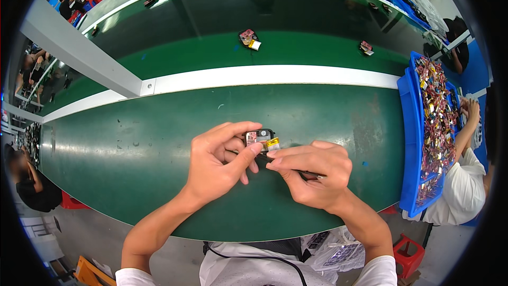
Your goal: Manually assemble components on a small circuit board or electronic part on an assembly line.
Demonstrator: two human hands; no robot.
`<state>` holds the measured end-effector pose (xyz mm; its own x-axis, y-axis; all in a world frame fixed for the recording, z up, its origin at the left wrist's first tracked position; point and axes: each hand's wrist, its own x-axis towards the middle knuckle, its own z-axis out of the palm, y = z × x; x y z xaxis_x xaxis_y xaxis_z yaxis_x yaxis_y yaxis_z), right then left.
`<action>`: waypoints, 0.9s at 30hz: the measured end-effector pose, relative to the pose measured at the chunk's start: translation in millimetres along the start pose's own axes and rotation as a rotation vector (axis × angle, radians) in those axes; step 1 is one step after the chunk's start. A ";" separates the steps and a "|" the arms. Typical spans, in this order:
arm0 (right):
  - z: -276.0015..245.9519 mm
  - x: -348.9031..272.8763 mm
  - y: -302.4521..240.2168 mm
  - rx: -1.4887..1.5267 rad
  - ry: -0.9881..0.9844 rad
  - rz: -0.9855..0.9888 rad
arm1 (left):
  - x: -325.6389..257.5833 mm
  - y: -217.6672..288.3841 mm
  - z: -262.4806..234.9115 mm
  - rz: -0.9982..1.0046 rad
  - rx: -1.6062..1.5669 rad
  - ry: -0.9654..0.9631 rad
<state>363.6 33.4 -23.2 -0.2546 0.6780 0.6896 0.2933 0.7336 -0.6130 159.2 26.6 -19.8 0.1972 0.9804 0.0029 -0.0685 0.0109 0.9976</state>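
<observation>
Green workbench (pixel 159 143) in busy workshop | left hand (pixel 219 161) pinches small black device (pixel 259 139) over bench centre | right hand (pixel 315 175) closed on thin tool (pixel 312 175) touching device | blue bin (pixel 418 143) right of device, heaped with small parts (pixel 436 122)

The person wears a white short-sleeved shirt, with a thin black cord across the chest.
</observation>
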 end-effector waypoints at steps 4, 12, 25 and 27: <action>-1.0 -3.2 5.3 -0.036 0.002 -0.057 | 3.2 -1.5 7.9 -0.050 -0.020 0.036; -2.2 -2.3 7.6 -0.033 -0.026 -0.056 | 8.9 -1.0 11.7 -0.123 -0.001 0.049; -7.7 12.3 2.4 0.038 0.090 0.035 | 148.0 -4.5 -150.3 0.418 1.473 0.814; -5.8 8.5 9.0 -0.031 0.065 -0.055 | 158.3 -3.7 -139.1 0.486 1.557 0.804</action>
<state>369.4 45.5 -20.6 -0.2112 0.6312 0.7463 0.3092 0.7675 -0.5616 54.6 209.2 -32.6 -0.0589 0.6906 0.7208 0.9977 0.0155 0.0667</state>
